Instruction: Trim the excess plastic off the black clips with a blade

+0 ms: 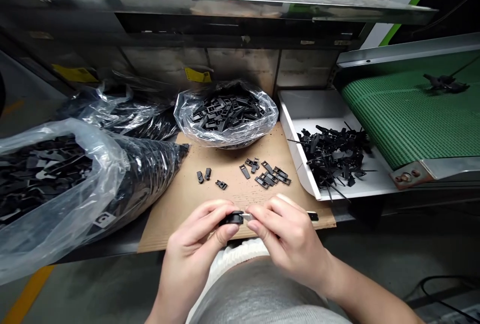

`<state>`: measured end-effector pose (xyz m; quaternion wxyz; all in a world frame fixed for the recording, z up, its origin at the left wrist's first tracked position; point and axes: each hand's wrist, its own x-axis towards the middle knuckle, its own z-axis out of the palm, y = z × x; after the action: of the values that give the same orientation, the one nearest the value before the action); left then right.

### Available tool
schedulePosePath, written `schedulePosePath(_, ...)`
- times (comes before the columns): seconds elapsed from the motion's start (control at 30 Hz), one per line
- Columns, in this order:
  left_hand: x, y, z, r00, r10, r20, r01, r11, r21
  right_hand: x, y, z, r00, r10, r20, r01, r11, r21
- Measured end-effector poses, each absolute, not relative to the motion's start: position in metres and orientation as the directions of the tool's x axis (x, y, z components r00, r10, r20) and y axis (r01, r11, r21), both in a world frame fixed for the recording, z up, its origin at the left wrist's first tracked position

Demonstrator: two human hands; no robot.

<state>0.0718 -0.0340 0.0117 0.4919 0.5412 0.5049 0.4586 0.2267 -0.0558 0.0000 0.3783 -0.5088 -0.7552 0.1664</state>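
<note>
- black plastic gleams on the small part [233,217] i hold low over the near edge of a cardboard sheet [161,229], close to my lap.
- my left hand [202,231] is clamped on this part, thumb below and fingers above; it hides enough that i cannot tell the full shape.
- my right hand [290,226] is closed on a slim knife-like tool [246,217]. its short silver blade points left and touches, or nearly touches, the part; i cannot tell which. the two hands sit close together with the blade between them.
- the step in hand looks like trimming or scraping the edge of the part. the next move, i judge, calls for a firm left pinch, a short controlled stroke, and a left thumb clear of the blade's path.
- beyond my hands, three loose pieces [221,184] lie to the left on the cardboard, and a cluster of flat pieces [270,176] to the right.
- behind them stands an open clear bag [225,139] full of black pieces; a larger plastic bag [116,159] of them leans at far left.
- at right, a white tray [306,176] holds tangled black pieces with thin stems, beside a green conveyor belt [408,109].
</note>
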Motion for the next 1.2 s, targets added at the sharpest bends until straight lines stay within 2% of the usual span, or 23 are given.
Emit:
schedulePosePath(0.17,0.059,-0.031,0.012,0.207,0.973,-0.100,-0.027,0.108,0.994,0.215,-0.049,-0.005,-0.121,0.840,0.528,0.674,0.460,-0.578)
schedulePosePath(0.27,0.052,-0.031,0.011,0.320,0.938,-0.136,-0.023,0.152,0.988,0.210,-0.041,-0.007,-0.057,0.846,0.530,0.633,0.442,-0.636)
schedulePosePath(0.33,0.046,-0.030,0.010,0.304,0.945,-0.120,-0.013,0.130,0.991,0.206,-0.038,-0.006,-0.059,0.886,0.460,0.500,0.425,-0.754)
schedulePosePath(0.4,0.039,-0.028,0.008,0.241,0.965,-0.104,-0.013,0.110,0.994,0.203,-0.039,-0.005,-0.080,0.938,0.337,0.322,0.344,-0.882)
schedulePosePath(0.5,0.029,-0.023,0.004,0.182,0.971,-0.156,0.017,0.156,0.988,0.194,-0.046,-0.001,-0.067,0.979,0.194,0.217,0.204,-0.955)
schedulePosePath(0.63,0.019,-0.016,0.001,0.192,0.954,-0.231,-0.032,0.241,0.970,0.175,-0.055,0.001,-0.079,0.957,0.277,0.338,0.288,-0.896)
schedulePosePath(0.77,0.013,-0.012,0.003,0.224,0.943,-0.245,-0.062,0.265,0.962,0.157,-0.054,-0.004,-0.037,0.927,0.374,0.455,0.349,-0.819)
schedulePosePath(0.93,0.007,-0.008,0.005,0.225,0.953,-0.201,-0.026,0.212,0.977,0.145,-0.048,-0.010,-0.032,0.912,0.409,0.589,0.347,-0.730)
schedulePosePath(1.2,0.000,-0.008,0.010,0.168,0.979,-0.117,0.073,0.106,0.992,0.131,-0.044,-0.014,0.006,0.900,0.436,0.629,0.336,-0.701)
